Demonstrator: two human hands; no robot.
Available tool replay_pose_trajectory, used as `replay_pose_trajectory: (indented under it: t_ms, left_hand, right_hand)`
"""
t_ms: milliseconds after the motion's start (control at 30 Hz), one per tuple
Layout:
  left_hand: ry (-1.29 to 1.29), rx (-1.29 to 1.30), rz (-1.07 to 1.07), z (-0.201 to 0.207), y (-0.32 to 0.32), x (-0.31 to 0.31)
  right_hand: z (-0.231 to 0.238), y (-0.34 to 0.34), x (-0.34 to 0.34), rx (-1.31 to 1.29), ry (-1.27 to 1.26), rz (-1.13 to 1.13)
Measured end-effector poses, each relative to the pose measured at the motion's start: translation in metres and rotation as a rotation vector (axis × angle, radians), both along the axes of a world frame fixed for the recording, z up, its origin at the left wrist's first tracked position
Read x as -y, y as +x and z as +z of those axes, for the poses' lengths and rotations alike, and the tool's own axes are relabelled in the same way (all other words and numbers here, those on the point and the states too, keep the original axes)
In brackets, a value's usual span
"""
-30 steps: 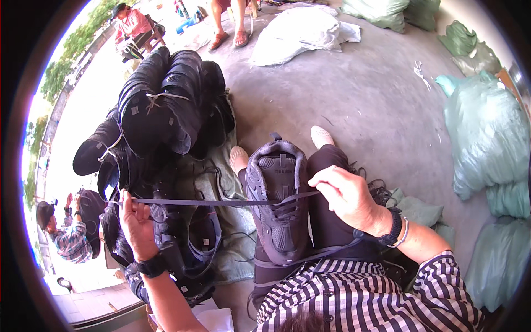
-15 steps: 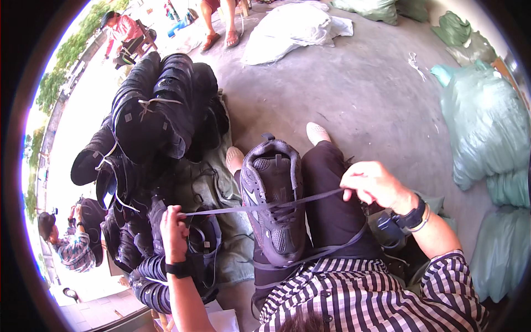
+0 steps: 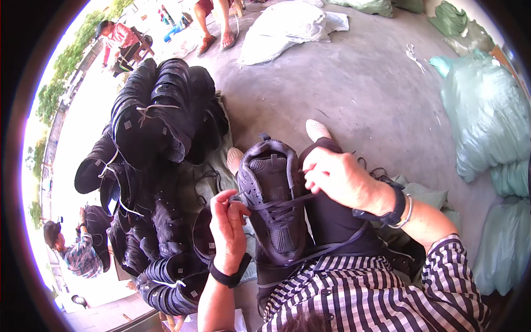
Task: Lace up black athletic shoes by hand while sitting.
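Observation:
A black shoe upper [image 3: 277,213] rests on my lap, its heel loop pointing away from me and its toe toward my striped shirt. A dark shoelace [image 3: 279,203] crosses its lower eyelets. My left hand [image 3: 228,227] is closed at the shoe's left edge, pinching one side of the lace. Just right of the opening, my right hand [image 3: 338,178] is closed on the lace's other side, fingers curled at the eyelet row. Another stretch of dark strap or lace [image 3: 345,243] loops over my thighs below the toe.
Tied stacks of black shoe uppers [image 3: 146,119] rise close on my left. Green sacks [image 3: 489,119] line the right side, and a white sack [image 3: 287,27] lies ahead on the concrete floor [image 3: 359,83]. Other people sit at the far left and ahead.
Both hands have come inward to the shoe upper, from holding the lace stretched wide across it. The lace now lies close against the eyelets.

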State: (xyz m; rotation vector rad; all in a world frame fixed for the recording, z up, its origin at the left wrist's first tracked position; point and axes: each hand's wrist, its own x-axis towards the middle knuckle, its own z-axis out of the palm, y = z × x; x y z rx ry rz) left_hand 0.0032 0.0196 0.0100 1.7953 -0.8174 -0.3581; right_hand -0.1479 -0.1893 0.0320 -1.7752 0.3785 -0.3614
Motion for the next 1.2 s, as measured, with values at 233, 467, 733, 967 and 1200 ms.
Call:
replay_pose_trajectory:
  t_ms: [233,467,733,967,1200]
  left_hand:
    - [-0.045,-0.131,-0.045,-0.004,-0.007,-0.013]
    - [-0.009,-0.519,-0.049,-0.003,-0.005,-0.020]
    - [-0.133,-0.271,-0.023,-0.011,-0.010,-0.014]
    - [-0.010,-0.378,-0.086,-0.005,-0.008,-0.016]
    - [0.028,-0.169,-0.084,-0.002,-0.001,-0.007]
  right_hand:
    - [0.002,-0.009,-0.010,-0.396,0.005,0.209]
    - [0.001,0.006,-0.010,-0.321,0.035,0.149]
    - [-0.003,0.009,-0.026,-0.017,-1.125,0.275]
    - [-0.012,0.005,-0.008,-0.013,-0.712,0.368]
    - [-0.001,0.005,-0.009,-0.252,-0.197,0.302]
